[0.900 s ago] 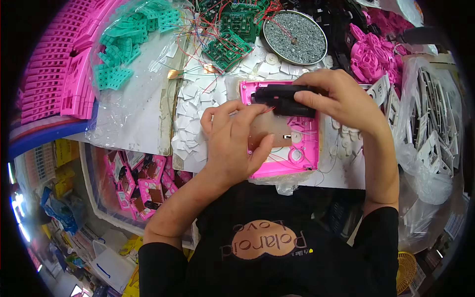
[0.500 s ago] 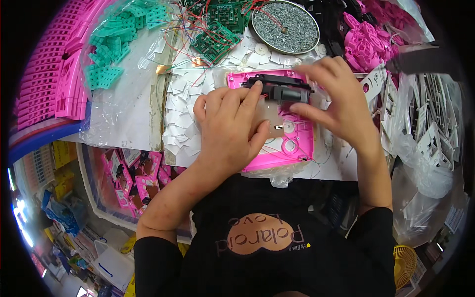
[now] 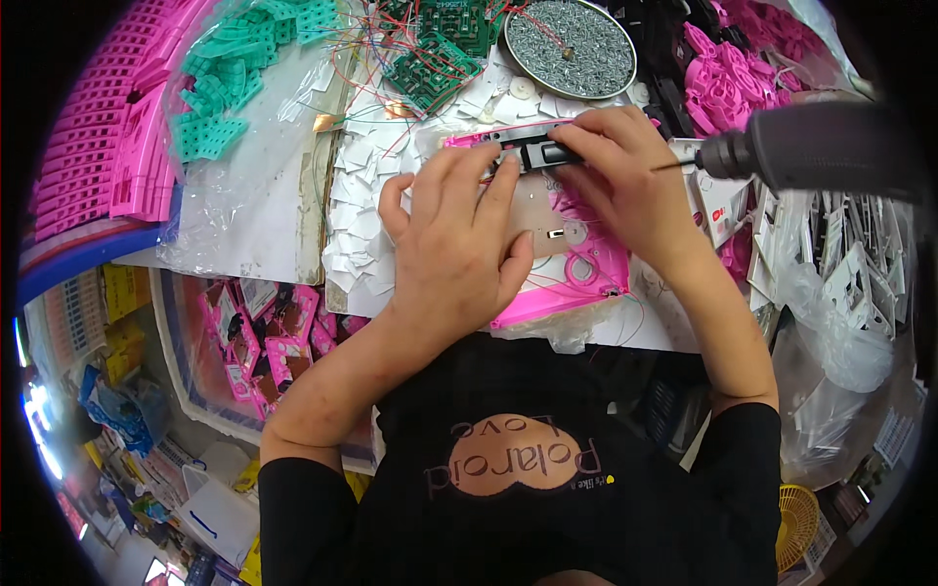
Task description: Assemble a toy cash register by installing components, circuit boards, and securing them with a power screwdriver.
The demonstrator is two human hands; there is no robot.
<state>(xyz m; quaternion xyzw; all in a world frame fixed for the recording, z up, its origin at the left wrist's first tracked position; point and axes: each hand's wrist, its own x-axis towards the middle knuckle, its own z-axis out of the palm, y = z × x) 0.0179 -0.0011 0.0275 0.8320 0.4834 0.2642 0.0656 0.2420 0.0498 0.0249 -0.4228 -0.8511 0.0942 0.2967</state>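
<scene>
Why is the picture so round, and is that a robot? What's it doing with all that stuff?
No robot here, just a person's two bare hands. The picture looks round because a wide camera worn on the person's head looks down.

The left hand and the right hand both have fingers on a black plastic part, at the far end of an open pink case.

Around it on the table are white paper pieces, green circuit boards with thin wires, and a round dish of tiny metal pieces. The big dark tool with a thin tip, on the right, is in neither hand.
</scene>
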